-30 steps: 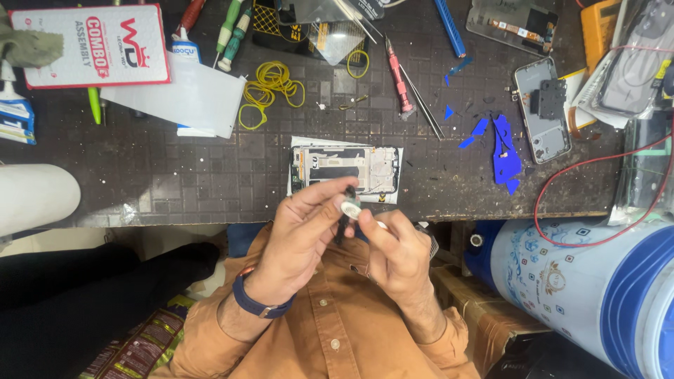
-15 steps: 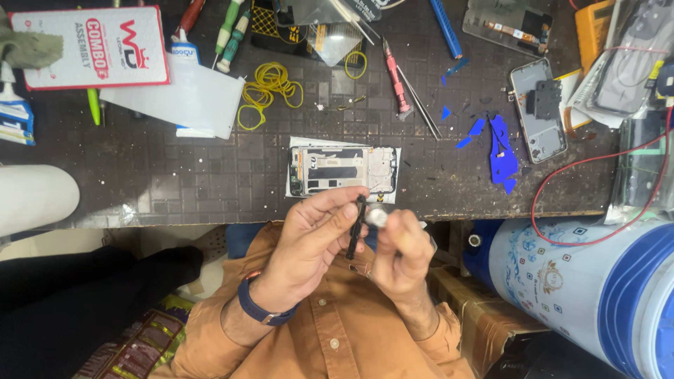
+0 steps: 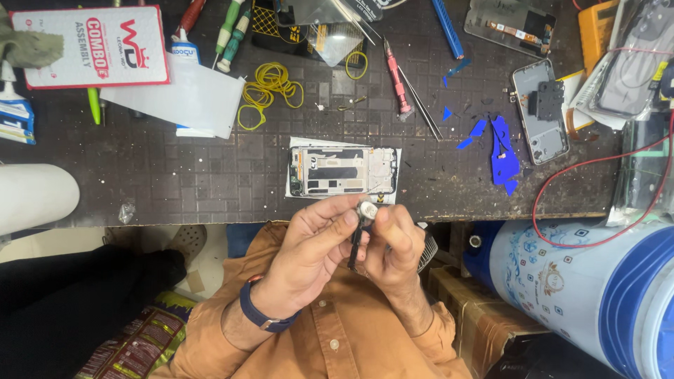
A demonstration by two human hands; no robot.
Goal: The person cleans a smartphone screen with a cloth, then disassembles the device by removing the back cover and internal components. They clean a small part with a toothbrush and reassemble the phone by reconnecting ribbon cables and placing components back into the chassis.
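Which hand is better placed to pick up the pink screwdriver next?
Probably the right hand: the pink screwdriver lies toward its side, beyond the phone frame. Both it and the left hand pinch the small silver part.

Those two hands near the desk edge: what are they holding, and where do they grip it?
A small silvery part on a thin black strip, pinched at its top between left hand and right hand.

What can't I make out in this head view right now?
- Small silver part with thin black strip: too small to identify, partly covered by the left hand and right hand.
- Grey phone frame on white paper: inner details too fine.
- Blue and white drum: cut off by the right edge.
- Orange box: cut off at the top.
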